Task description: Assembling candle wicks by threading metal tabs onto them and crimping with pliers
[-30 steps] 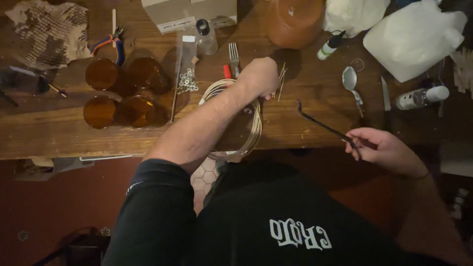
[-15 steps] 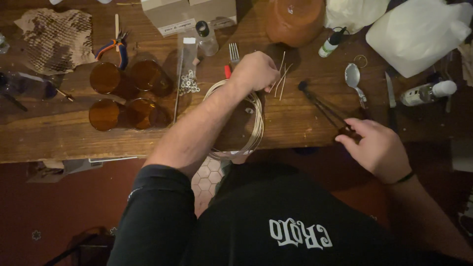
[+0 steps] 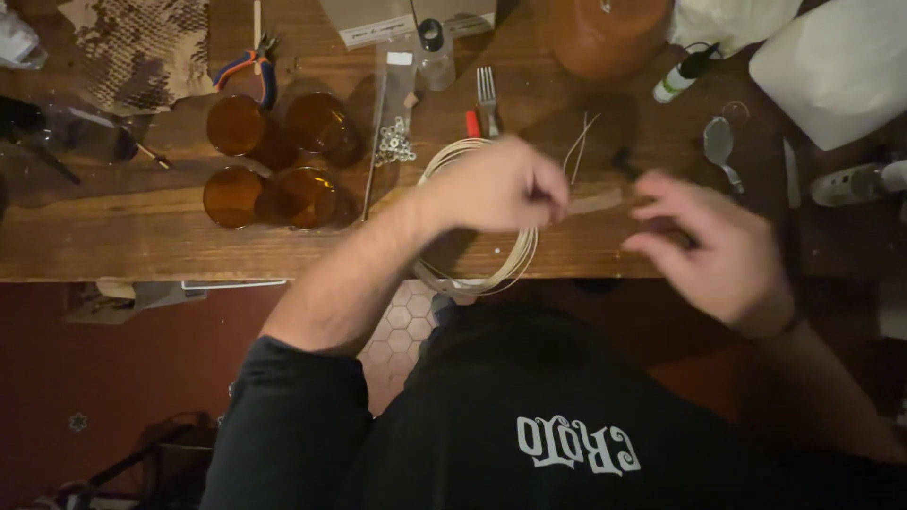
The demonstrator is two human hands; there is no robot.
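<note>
Measured against the pale wire coil [image 3: 477, 219] lying at the front edge of the desk [image 3: 113, 246], both hands have drawn together since half a second ago. The left hand [image 3: 496, 184] sat at the coil's far rim then; now it lies across the coil's upper right, fingers curled as if pinching something small, though blur keeps me from telling whether it truly grips the wire or one of the thin cut strands [image 3: 576, 146] just beyond the coil. The right hand [image 3: 718, 241] was well to the right of the coil, holding a long dark tool by its end; now it has swung in near the coil's right side, fingers spread and loose, and the tool no longer shows clearly in it. A dark smear just past the fingertips may be that tool, but I cannot tell. So the work seems to have shifted from the tool to the wire itself, the hands meeting over the coil. The four amber jars [image 3: 274, 156] and pliers [image 3: 248, 71] left of the coil lie untouched.
</note>
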